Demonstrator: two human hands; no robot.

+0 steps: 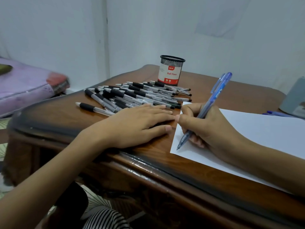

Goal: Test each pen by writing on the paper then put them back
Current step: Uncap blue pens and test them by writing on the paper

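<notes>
Blue translucent plastic click pen (209, 106) stands steeply tilted in the right hand (211, 128), its long axis running diagonally: the tip points down and to the left and meets the white sheet of paper (264, 129) near the sheet's near-left corner, while the clip end points up and to the right. The right hand's fingers (196, 139) are curled round the lower barrel, grasping it in a writing grip, and the hand rests on the paper.

The left hand (137, 124) lies palm-down on the glossy dark brown wooden worktop (214, 90), its fingers (158, 111) straight and released, their tips just beside the paper's left edge.

Behind the left hand lies a loose pile of clear-barrelled pens with black rubber grips (137, 95), most lying roughly parallel with their pale tips to the left. A black wire-mesh cylindrical cup with a red-and-white "Ball Pens" label (171, 70) stands upright just behind the pile. A second blue pen (277, 114) lies flat at the paper's far right edge. A lilac mattress (24, 90) lies left of the worktop.
</notes>
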